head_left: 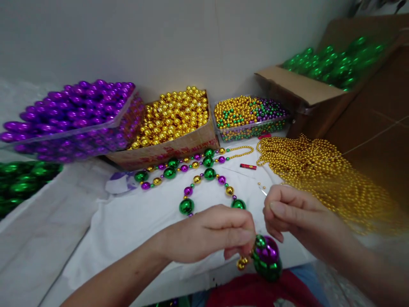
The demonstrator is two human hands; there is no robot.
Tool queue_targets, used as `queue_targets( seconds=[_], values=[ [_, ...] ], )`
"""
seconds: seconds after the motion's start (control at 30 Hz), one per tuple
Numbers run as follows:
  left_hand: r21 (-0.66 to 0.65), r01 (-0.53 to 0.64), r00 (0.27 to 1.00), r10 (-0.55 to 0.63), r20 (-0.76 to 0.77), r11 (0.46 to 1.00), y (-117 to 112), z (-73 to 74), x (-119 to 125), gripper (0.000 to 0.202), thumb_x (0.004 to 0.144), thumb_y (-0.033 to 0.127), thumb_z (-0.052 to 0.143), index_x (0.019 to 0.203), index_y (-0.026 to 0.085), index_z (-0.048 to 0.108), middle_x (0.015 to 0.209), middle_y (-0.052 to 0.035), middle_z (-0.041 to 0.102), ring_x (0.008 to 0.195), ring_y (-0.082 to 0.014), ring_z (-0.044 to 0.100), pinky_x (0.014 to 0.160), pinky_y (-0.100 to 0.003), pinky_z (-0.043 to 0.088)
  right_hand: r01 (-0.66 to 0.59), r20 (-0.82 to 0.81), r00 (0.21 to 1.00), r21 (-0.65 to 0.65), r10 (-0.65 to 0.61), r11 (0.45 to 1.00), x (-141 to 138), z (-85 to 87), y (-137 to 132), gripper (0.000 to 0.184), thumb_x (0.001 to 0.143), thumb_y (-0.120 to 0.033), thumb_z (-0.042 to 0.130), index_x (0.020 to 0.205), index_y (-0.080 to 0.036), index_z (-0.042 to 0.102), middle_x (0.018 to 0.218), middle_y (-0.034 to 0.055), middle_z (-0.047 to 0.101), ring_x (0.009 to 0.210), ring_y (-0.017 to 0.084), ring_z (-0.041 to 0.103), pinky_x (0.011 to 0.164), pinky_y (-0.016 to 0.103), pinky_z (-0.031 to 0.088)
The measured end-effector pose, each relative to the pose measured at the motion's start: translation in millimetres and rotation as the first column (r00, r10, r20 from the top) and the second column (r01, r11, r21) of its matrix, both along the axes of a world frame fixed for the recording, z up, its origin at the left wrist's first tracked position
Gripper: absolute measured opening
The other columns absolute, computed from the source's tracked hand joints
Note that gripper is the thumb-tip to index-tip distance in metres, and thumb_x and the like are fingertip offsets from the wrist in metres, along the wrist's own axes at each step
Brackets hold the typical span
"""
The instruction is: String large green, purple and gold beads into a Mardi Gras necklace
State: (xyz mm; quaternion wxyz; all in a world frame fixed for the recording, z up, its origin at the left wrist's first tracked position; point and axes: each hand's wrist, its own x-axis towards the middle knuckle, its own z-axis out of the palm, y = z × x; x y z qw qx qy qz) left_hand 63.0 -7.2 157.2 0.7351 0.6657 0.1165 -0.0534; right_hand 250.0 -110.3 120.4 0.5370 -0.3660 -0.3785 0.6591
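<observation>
My left hand (pixel 220 234) is closed in a pinch at the top of a small cluster of shiny beads (pixel 267 253), purple and green. A few small gold beads (pixel 243 262) hang just below its fingers. To the right, my right hand (pixel 287 209) is also closed, thumb against the curled fingers. A thin silver pointed tool (pixel 263 192) sticks out beyond its knuckles; most of it is hidden. Behind my left hand, a strung bead necklace (pixel 209 174) in green, gold and purple lies on the white cloth (pixel 128 230), partly covered by the hand.
Along the wall stand a clear bin of purple beads (pixel 79 108), a carton of gold beads (pixel 175 113) and a tub of small mixed beads (pixel 249 113). Gold bead strands (pixel 306 166) are heaped at right, below a cardboard box (pixel 300 87). A red lighter (pixel 248 166) lies on the cloth.
</observation>
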Motion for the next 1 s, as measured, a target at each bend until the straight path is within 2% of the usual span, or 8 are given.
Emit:
queue_targets(
  seconds=[0.13,0.27,0.37,0.47,0.57,0.7,0.87,1.0],
  values=[
    [-0.512,-0.416,0.872,0.49,0.01,0.751,-13.1,-23.2,2.7,0.024,0.088,0.029,0.055,0.069,0.016,0.048,0.056,0.007,0.034,0.049,-0.0072,0.037,0.061,-0.024,0.04,0.043,0.316,0.942,0.208,-0.109,0.977,-2.3,24.9,4.8,0.022,0.093,-0.033,0.053,0.076,-0.02,0.059,0.068,-0.0012,0.053,0.064,0.01,0.048,0.058,0.022,0.036],
    [-0.654,-0.564,0.67,0.743,-0.005,0.504,-29.9,-50.5,0.5,0.026,0.087,0.025,0.056,0.067,0.017,0.042,0.053,0.0091,0.027,0.046,-0.006,0.026,0.061,-0.023,0.04,0.057,0.46,0.87,0.263,-0.177,0.963,-13.0,16.3,-9.0,0.022,0.095,-0.033,0.049,0.079,-0.022,0.059,0.072,0.0001,0.054,0.068,0.012,0.049,0.06,0.023,0.036],
    [-0.363,-0.616,0.743,0.669,0.028,0.699,-39.3,-53.0,-11.4,0.028,0.089,0.033,0.055,0.067,0.018,0.048,0.054,0.0065,0.038,0.05,-0.0092,0.038,0.077,-0.03,0.045,0.11,0.445,0.879,0.154,-0.169,0.982,-18.8,-12.2,-20.3,0.029,0.094,-0.038,0.049,0.072,-0.02,0.055,0.067,0.0,0.05,0.065,0.012,0.046,0.058,0.024,0.034],
    [0.178,-0.362,0.932,0.361,0.038,0.915,-39.1,-35.0,-19.5,0.029,0.094,0.034,0.046,0.072,0.019,0.059,0.067,0.0015,0.055,0.069,-0.0141,0.052,0.105,-0.037,0.032,0.147,0.328,0.932,0.046,-0.154,0.988,-22.4,-37.8,-24.2,0.031,0.093,-0.04,0.051,0.071,-0.018,0.055,0.065,-0.0005,0.048,0.062,0.011,0.044,0.056,0.024,0.032],
    [0.4,0.001,0.998,-0.023,0.051,0.917,-26.9,-14.2,-11.8,0.034,0.096,0.03,0.038,0.069,0.023,0.058,0.069,0.001,0.059,0.075,-0.0156,0.057,0.109,-0.037,0.026,0.132,0.119,0.985,-0.036,-0.127,0.991,-24.2,-48.7,-22.6,0.029,0.091,-0.041,0.053,0.075,-0.017,0.056,0.06,-0.0023,0.046,0.056,0.01,0.041,0.053,0.024,0.029],
    [0.366,0.379,0.911,-0.411,0.013,0.85,-6.3,-9.4,13.6,0.04,0.096,0.033,0.035,0.061,0.023,0.052,0.068,-0.0034,0.061,0.07,-0.0172,0.056,0.084,-0.029,0.045,0.122,-0.116,0.984,-0.117,-0.135,0.986,-20.1,-46.6,-22.2,0.026,0.089,-0.04,0.057,0.075,-0.017,0.055,0.052,-0.006,0.035,0.05,0.008,0.037,0.051,0.023,0.028],
    [0.192,0.539,0.835,-0.55,0.003,0.82,8.4,-9.4,29.8,0.044,0.095,0.043,0.034,0.061,0.023,0.052,0.068,-0.0058,0.06,0.064,-0.0175,0.056,0.064,-0.026,0.044,0.027,-0.263,0.964,-0.069,-0.044,0.997,-9.3,-38.5,-18.8,0.02,0.089,-0.033,0.057,0.076,-0.017,0.058,0.053,-0.007,0.03,0.05,0.008,0.039,0.052,0.022,0.031],
    [0.21,0.47,0.881,-0.471,-0.047,0.857,17.6,21.7,21.2,0.041,0.095,0.04,0.036,0.065,0.023,0.058,0.072,-0.0097,0.064,0.07,-0.0196,0.058,0.07,-0.029,0.046,-0.064,-0.282,0.956,0.078,0.084,0.995,2.3,-13.8,-1.0,0.019,0.089,-0.032,0.057,0.078,-0.016,0.059,0.052,-0.0069,0.033,0.049,0.007,0.039,0.051,0.022,0.033]
  ],
)
